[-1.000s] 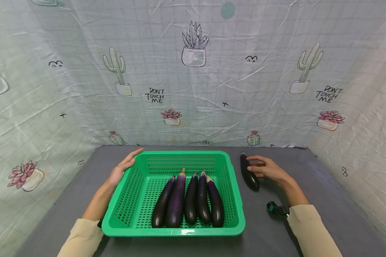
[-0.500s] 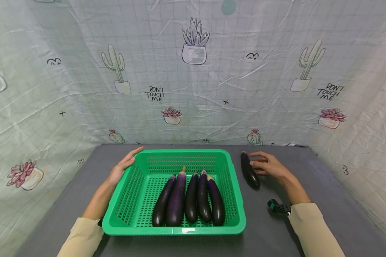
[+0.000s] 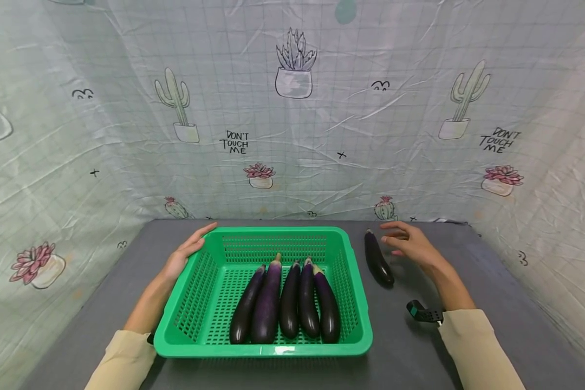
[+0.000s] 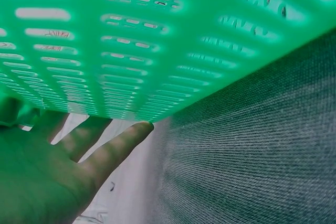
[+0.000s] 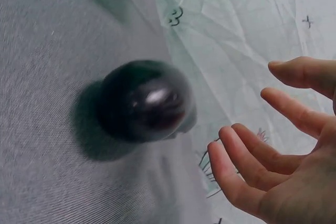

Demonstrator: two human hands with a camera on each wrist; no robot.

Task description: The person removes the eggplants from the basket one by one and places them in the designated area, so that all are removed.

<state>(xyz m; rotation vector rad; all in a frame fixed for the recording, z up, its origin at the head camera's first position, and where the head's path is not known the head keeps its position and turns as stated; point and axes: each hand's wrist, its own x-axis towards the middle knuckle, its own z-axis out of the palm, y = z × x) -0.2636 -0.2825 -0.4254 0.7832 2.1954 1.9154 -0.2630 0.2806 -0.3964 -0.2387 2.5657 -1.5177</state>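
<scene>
Right hand [image 3: 411,246]: fingers loosely spread, holding nothing, just right of a glossy dark-purple elongated eggplant [image 3: 378,261] lying on the grey fabric-textured tabletop [image 3: 395,341]. Left hand [image 3: 181,259]: fingers straight, touching left side of the green rectangular perforated plastic basket [image 3: 263,351]. Five dark-purple elongated eggplants [image 3: 267,311] inside.

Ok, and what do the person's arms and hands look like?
The left hand and right hand wear no gloves. The left sleeve and right sleeve are plain cream, ending on the forearm. A black strap with a green patch sits by the right one; a bit of something black shows by the left.
</scene>
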